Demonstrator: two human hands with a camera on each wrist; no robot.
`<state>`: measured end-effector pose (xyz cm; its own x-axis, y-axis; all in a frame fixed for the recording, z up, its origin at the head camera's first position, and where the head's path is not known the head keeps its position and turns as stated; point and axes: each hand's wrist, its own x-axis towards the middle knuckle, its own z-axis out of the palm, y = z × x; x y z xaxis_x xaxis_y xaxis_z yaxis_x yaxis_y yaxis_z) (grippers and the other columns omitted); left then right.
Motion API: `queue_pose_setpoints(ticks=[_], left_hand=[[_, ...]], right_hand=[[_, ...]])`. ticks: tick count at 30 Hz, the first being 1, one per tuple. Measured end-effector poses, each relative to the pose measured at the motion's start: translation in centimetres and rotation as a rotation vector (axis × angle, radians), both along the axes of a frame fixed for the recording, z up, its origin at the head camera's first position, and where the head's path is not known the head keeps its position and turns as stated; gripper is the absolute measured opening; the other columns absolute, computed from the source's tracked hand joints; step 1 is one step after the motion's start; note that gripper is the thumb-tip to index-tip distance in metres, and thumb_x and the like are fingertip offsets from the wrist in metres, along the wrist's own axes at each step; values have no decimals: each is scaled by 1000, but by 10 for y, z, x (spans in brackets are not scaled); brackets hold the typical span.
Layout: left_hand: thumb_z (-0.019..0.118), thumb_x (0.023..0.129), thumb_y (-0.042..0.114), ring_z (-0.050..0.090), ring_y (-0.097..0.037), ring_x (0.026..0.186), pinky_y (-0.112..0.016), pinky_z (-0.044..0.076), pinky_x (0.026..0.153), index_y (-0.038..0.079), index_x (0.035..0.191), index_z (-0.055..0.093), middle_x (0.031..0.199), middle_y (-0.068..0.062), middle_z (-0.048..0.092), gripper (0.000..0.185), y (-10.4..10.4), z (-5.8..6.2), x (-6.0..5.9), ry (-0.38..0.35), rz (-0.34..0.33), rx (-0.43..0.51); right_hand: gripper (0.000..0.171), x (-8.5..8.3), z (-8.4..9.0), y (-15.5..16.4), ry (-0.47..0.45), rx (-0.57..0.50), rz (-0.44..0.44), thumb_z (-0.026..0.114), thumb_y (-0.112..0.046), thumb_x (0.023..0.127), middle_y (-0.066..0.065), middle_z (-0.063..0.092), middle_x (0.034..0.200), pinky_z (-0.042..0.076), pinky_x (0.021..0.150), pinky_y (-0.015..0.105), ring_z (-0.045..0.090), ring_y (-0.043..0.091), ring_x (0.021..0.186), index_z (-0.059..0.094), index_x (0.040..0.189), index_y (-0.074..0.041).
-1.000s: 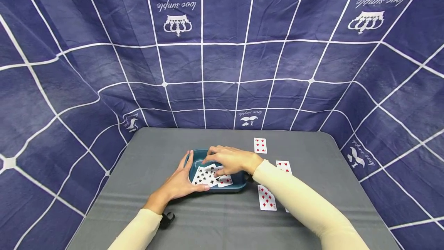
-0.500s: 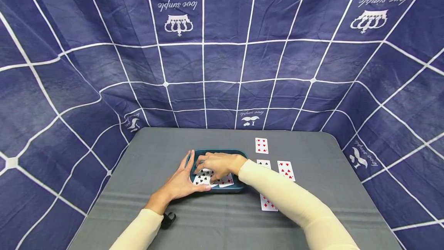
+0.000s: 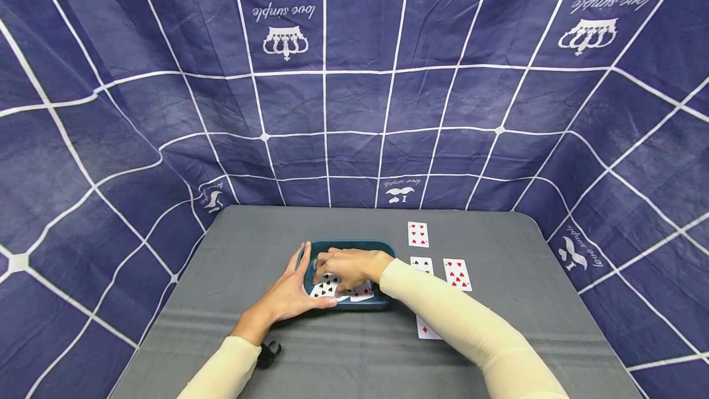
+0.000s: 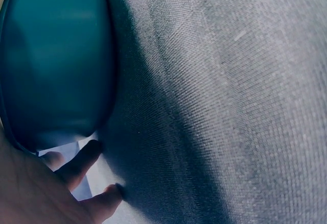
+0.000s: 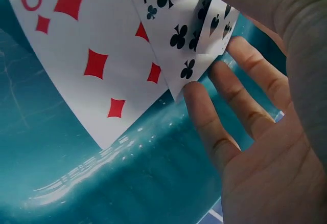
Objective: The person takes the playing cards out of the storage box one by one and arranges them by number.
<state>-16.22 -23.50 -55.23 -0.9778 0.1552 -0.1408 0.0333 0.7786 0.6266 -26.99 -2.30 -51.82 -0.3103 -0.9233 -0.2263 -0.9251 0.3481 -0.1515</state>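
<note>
A teal tray [image 3: 365,306] stands on the grey table, with playing cards inside. My left hand [image 3: 288,290] holds its left end, thumb along the near rim and fingers spread at the far side. My right hand [image 3: 351,268] reaches into the tray. In the right wrist view its thumb lies over a seven of clubs [image 5: 158,17], whose lower edge is at the fingertips [image 5: 195,93]; the card is pinched between them. A six of diamonds [image 5: 71,75] lies partly under it. A spade card [image 3: 324,289] shows at the tray's left, partly hidden by the right hand.
On the grey table [image 3: 260,233], right of the tray, lie a six of hearts [image 3: 418,234], another heart card [image 3: 456,274], a spade card [image 3: 421,265] and a diamond card [image 3: 426,329], the last two partly covered by the right sleeve. A blue checked cloth [image 3: 354,103] hangs behind.
My right hand has moved slightly left and lower in the tray, its fingers drawing in on the club card. The right forearm shifted left, uncovering a spade card. The left hand stays put.
</note>
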Motion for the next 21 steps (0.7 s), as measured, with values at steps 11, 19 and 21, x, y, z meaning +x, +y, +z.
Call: queue_pose_setpoints(ticks=[11,19,21], left_hand=[[94,84,79,47,-54,168,-74,54,118,31,188,-9,199,-10,-3,154,1,-1,-1,15,9,-16],[94,83,80,46,-53,169,-74,53,120,30,188,-7,199,-10,0,154,1,0,-2,27,12,-23],[95,83,80,47,-52,169,-73,53,121,29,189,-7,199,-11,0,155,2,0,-2,32,13,-24]], right_hand=[[56,-1,1,0,24,-14,-14,98,-36,97,-10,68,148,55,123,29,63,13,143,78,149,-31],[55,-2,8,3,29,-53,-26,99,-37,97,-9,69,145,54,121,29,64,13,139,77,146,-26],[55,-2,10,5,25,-68,-39,99,-37,97,-9,69,145,54,122,30,64,14,140,76,147,-25]])
